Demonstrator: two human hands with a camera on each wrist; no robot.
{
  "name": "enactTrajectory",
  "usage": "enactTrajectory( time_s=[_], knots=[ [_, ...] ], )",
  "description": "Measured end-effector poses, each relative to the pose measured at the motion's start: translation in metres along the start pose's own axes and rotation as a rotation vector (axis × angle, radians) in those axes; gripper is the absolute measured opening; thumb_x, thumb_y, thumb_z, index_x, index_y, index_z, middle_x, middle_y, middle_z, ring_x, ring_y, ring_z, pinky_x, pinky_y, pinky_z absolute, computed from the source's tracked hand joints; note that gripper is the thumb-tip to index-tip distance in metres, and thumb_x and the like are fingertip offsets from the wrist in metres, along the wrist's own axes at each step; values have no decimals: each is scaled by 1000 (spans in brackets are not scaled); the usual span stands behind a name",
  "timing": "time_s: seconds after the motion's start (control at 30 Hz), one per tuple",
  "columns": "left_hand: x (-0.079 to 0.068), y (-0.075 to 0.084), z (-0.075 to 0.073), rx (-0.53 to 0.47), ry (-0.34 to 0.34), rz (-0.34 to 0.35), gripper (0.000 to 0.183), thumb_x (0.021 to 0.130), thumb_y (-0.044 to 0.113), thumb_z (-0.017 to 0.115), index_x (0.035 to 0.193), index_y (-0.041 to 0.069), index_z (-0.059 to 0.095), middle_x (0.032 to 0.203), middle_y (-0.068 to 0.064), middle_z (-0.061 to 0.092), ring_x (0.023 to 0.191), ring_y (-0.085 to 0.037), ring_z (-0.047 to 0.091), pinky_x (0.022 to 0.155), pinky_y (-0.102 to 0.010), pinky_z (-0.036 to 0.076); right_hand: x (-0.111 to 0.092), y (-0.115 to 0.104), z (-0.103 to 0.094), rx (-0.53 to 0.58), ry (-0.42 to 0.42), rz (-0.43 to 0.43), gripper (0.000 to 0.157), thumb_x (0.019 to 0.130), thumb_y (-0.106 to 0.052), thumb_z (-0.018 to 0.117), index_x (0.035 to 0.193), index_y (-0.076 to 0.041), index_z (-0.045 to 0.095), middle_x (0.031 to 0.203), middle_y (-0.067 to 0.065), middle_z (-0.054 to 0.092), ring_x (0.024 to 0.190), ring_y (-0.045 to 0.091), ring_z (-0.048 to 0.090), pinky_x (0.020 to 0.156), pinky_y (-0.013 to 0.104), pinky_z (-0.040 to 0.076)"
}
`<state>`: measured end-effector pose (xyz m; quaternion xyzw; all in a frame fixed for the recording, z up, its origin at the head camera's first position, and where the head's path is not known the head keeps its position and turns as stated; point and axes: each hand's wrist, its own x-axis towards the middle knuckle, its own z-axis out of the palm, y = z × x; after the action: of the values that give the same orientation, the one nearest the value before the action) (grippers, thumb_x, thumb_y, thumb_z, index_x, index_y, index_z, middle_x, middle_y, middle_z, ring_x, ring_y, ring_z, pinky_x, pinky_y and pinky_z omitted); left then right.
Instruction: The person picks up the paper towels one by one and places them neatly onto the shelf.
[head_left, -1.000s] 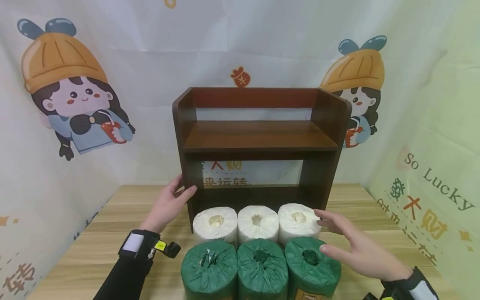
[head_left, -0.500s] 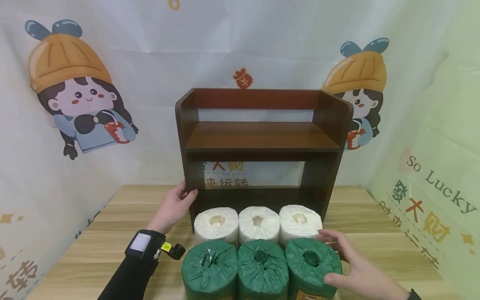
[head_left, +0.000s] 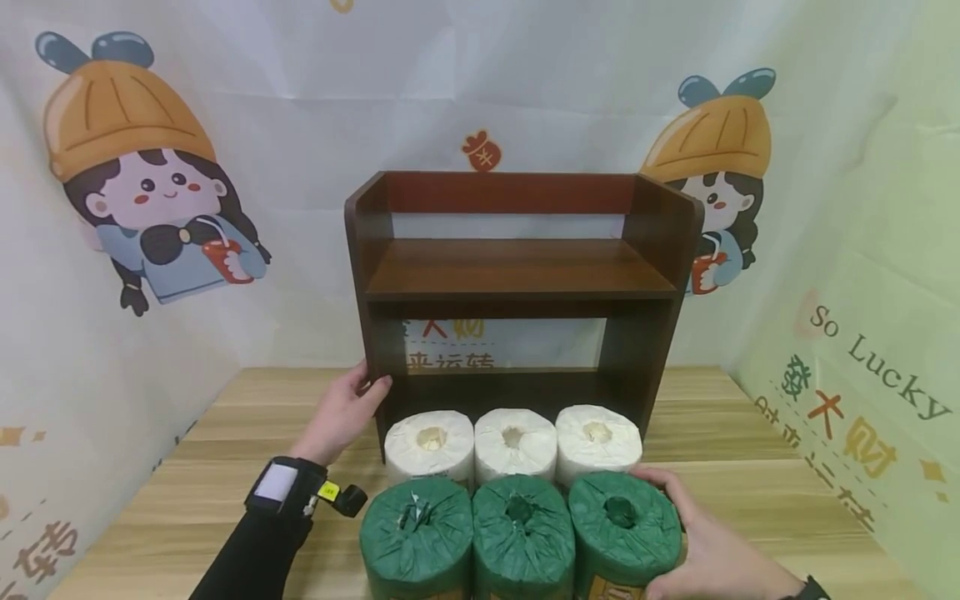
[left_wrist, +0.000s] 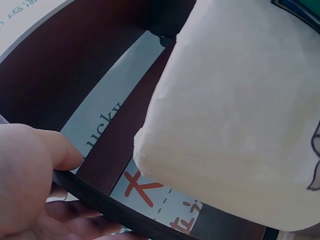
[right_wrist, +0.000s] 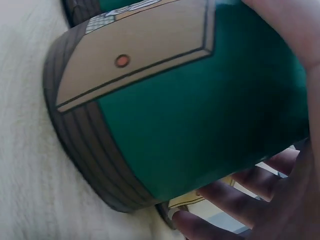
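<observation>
My left hand (head_left: pixel 341 417) holds the left side panel of a dark brown two-tier wooden shelf (head_left: pixel 517 271). In the left wrist view the thumb lies on one side of the panel's edge (left_wrist: pixel 112 204) and the fingers on the other. My right hand (head_left: pixel 708 542) grips the rightmost green-wrapped toilet roll (head_left: pixel 637 546), thumb at its front and fingers round its far side. That green roll (right_wrist: pixel 165 135) fills the right wrist view, tilted by the camera's angle. Two more green rolls, one in the middle (head_left: pixel 522 542) and one at left (head_left: pixel 416 542), stand beside it.
Three white-wrapped rolls, at left (head_left: pixel 431 454), middle (head_left: pixel 516 458) and right (head_left: pixel 598 450), stand between the green row and the shelf. Everything rests on a wood-grain table (head_left: pixel 750 450). A printed cloth backdrop (head_left: pixel 300 167) hangs behind and at both sides.
My right hand has come down and left from beside the right white roll and closed round the rightmost green roll. My left hand stays at the shelf's side panel.
</observation>
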<state>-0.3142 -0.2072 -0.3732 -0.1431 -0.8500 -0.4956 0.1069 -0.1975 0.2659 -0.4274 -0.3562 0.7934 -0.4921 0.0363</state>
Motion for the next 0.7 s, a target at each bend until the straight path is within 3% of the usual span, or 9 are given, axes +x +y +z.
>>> enactTrajectory(
  time_s=[0.3, 0.53, 0.7],
  knots=[
    [3, -2, 0, 2, -8, 7, 47, 106, 23, 49, 150, 11, 39, 143, -17, 45, 125, -31, 45, 98, -53, 46, -1, -1, 1, 7, -7, 4, 103, 75, -10, 88, 153, -15, 20, 146, 5, 34, 124, 27, 41, 99, 27, 42],
    [2, -3, 0, 7, -10, 10, 46, 106, 25, 49, 150, 11, 40, 143, -16, 46, 125, -30, 45, 98, -53, 46, -2, 0, 4, 116, -32, 49, 109, 73, -4, 88, 154, -15, 15, 147, 6, 34, 125, 32, 40, 99, 30, 44],
    [1, -2, 0, 6, -15, 6, 46, 106, 26, 49, 149, 12, 40, 142, -15, 47, 125, -30, 45, 98, -54, 46, -1, 0, 7, 57, 12, 41, 102, 74, -11, 89, 151, -18, 23, 145, 4, 38, 123, 29, 43, 99, 29, 43]
  ],
)
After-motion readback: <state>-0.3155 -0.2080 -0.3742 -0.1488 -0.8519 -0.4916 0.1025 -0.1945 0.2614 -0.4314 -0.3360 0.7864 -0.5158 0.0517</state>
